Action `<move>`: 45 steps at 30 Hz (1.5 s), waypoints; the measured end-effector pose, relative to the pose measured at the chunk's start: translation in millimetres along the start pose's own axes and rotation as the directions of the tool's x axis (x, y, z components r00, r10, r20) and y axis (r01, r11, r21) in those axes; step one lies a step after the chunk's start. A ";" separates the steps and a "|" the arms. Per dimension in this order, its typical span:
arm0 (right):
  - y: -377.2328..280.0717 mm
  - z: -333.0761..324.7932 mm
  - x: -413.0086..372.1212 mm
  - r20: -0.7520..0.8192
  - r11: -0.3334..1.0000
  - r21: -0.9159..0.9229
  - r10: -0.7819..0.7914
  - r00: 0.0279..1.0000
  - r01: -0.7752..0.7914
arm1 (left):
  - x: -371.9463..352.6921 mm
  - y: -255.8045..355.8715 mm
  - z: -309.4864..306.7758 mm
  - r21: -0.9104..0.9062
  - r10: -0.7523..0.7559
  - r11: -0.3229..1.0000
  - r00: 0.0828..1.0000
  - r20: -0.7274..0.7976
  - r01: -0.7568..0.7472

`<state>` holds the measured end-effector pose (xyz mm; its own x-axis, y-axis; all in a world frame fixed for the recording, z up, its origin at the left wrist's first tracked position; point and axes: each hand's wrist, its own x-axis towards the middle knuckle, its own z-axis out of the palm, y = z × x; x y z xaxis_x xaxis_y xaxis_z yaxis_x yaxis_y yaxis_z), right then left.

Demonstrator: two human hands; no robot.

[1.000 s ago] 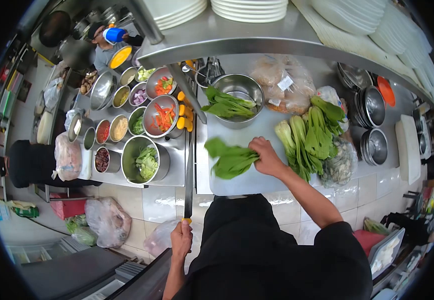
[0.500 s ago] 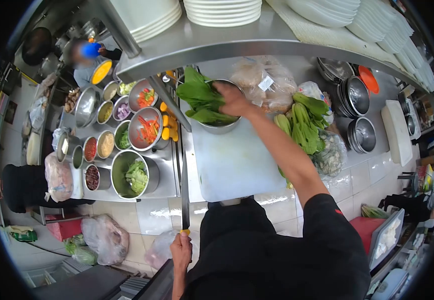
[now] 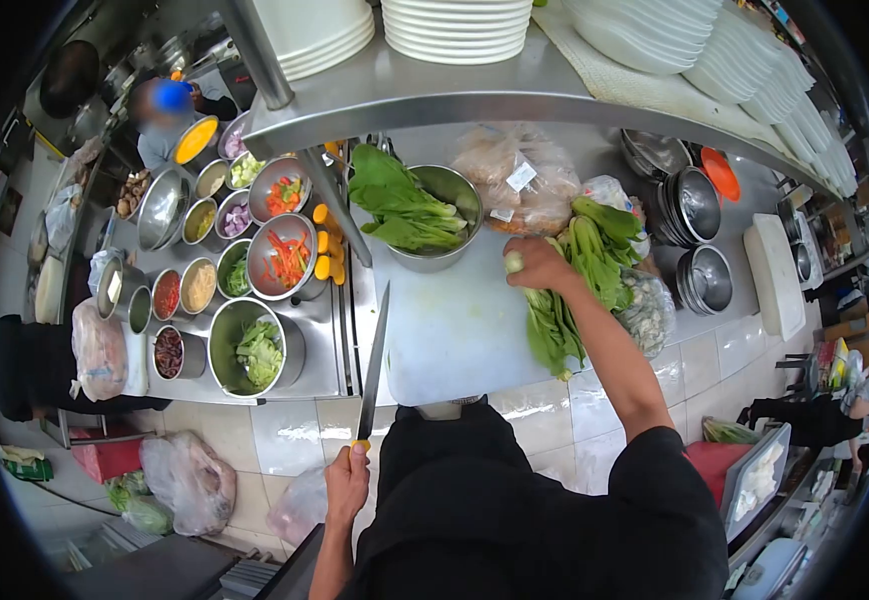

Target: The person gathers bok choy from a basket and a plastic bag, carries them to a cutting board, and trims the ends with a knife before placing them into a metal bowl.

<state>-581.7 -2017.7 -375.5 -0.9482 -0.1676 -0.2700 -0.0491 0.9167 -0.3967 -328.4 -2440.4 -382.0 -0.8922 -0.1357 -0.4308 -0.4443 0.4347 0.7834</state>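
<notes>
In my left hand (image 3: 348, 482), low at the counter's front, is a knife (image 3: 375, 360) gripped by its yellow handle, blade pointing up and away. My right hand (image 3: 545, 264) is closed around a bok choy near its pale base (image 3: 514, 262), over the right side of the white cutting board (image 3: 445, 335). Green leaves (image 3: 555, 335) hang below that hand at the board's edge. Beyond the board stands a metal bowl (image 3: 435, 263) with bok choy leaves (image 3: 400, 205) leaning out over its left rim. More bok choy (image 3: 595, 250) lies right of my hand.
Metal containers of cut vegetables, including carrot strips (image 3: 285, 258) and lettuce (image 3: 258, 355), fill the left counter. A steel shelf (image 3: 435, 112) with stacked plates overhangs the far side. Bagged food (image 3: 515, 175) and stacked metal bowls (image 3: 695, 205) stand right. A person (image 3: 160, 130) is far left.
My right hand has left the metal bowl and moved right and nearer, now holding a bok choy. The leaves stay in the bowl. The knife remains in my left hand.
</notes>
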 end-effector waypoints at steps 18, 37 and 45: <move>-91.1 90.6 -48.7 -0.130 0.730 0.630 0.435 0.891 -0.265 | -6.9 27.1 -3.1 0.064 -0.061 0.996 0.995 0.078 0.056; -51.0 84.6 -9.8 -0.258 0.791 0.555 -0.131 0.957 0.258 | -24.6 48.8 6.7 0.448 -0.082 0.894 0.979 0.189 -0.012; -48.7 91.2 -10.9 -0.385 0.837 0.375 -0.250 0.889 0.398 | -25.3 49.5 6.6 0.500 -0.116 0.866 0.976 0.185 0.009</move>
<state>-540.4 -2093.6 -433.2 -0.9511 -0.2382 0.1965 -0.3003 0.5650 -0.7685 -327.3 -2409.5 -335.3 -0.8039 -0.0183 -0.5945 -0.3519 0.8204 0.4506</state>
